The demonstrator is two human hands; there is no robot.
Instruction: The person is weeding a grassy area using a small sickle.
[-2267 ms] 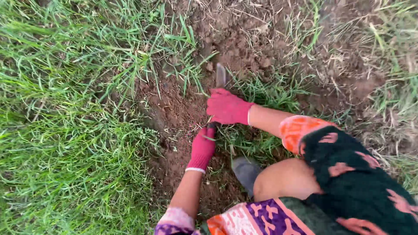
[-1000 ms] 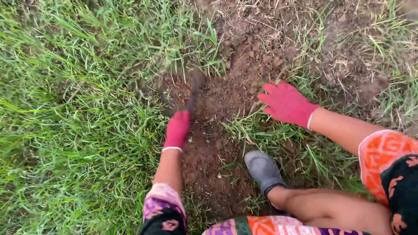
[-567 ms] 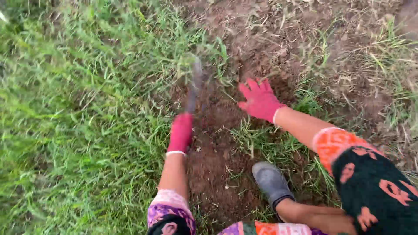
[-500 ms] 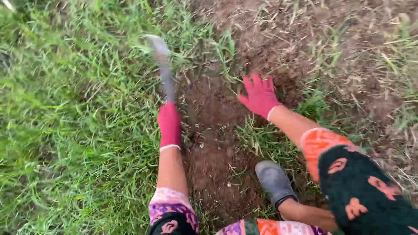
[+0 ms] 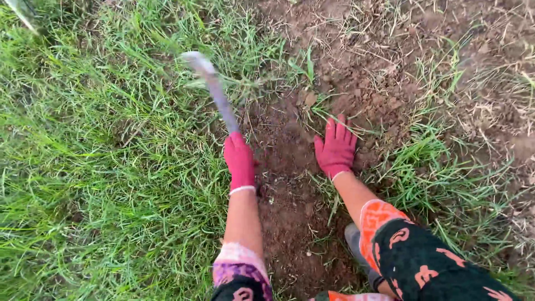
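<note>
Between the left hand in a pink glove (image 5: 239, 161) and the right hand in a pink glove (image 5: 335, 148) runs a strip of bare brown soil (image 5: 284, 167), open to the far side. Thick green grass (image 5: 111, 167) crowds the left. The raised, blurred grey blade (image 5: 212, 89) slants over it, while grass tufts (image 5: 434, 161) block the right.

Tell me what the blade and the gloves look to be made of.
Blade: likely metal, dull grey, thin and flat with a pale tip; motion-blurred. Gloves, on left hand and right hand: seemingly knitted fabric, matte pink-red, soft folds, white cuff edge.

Left hand (image 5: 239, 160) clenched, right hand (image 5: 335, 148) flat, fingers spread.
</note>
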